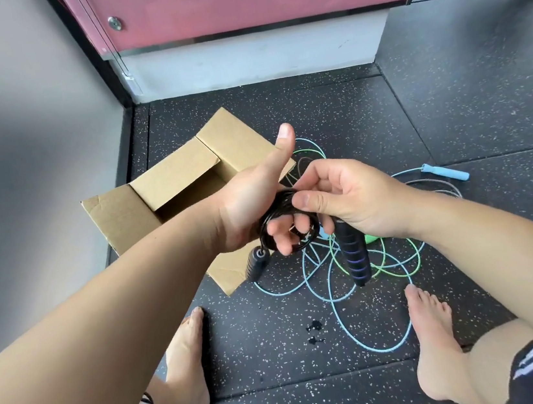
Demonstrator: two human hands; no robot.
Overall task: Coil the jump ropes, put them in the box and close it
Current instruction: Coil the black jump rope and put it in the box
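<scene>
Holds black jump rope (272,216) looped round left hand (251,200), pinches it with right hand (352,197); blocks much of box (118,218) interior, most of green handle (372,238).

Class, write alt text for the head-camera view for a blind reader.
A person's left hand holds a black jump rope coiled round it while the right hand pinches the coil. An open cardboard box sits behind them; a blue rope and a green rope lie tangled on the floor.
</scene>
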